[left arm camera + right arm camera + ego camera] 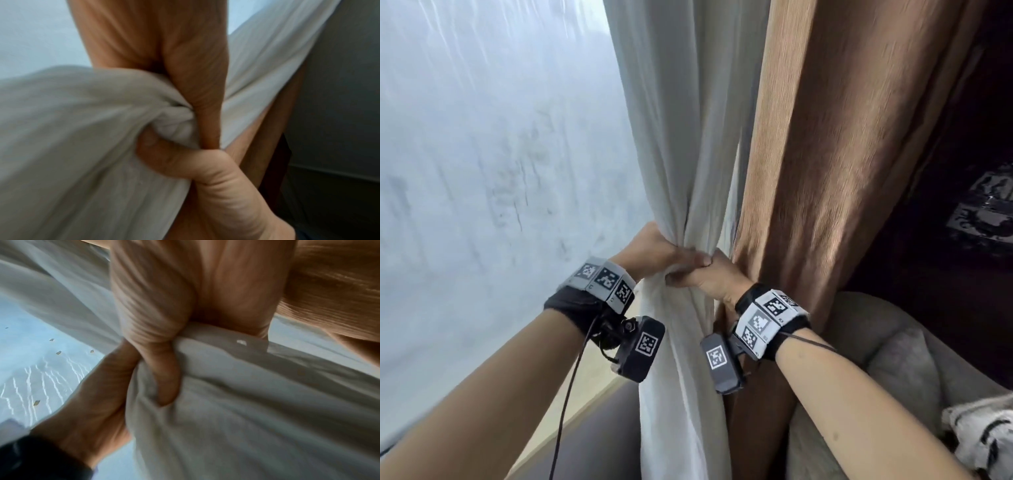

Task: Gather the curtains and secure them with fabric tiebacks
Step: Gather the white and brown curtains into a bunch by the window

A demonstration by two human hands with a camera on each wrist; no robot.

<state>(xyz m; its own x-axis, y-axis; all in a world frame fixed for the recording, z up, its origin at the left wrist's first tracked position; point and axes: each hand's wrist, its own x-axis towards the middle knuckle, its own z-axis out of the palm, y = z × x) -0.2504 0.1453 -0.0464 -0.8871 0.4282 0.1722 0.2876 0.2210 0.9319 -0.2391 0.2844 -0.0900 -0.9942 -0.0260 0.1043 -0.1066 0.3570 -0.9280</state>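
White curtain (681, 171) bunched, left hand (654, 246) and right hand (714, 277) both clenching it — gathering step; tieback next, none visible.

The head view looks forward and down over both forearms at the white curtain (681, 154) beside a window (493, 137). Each wrist view looks along its palm, very close. All three share the bunched fabric.

left hand (654, 248): fingers clenched | right hand (710, 275): fingers clenched | hands touching, forearms converging
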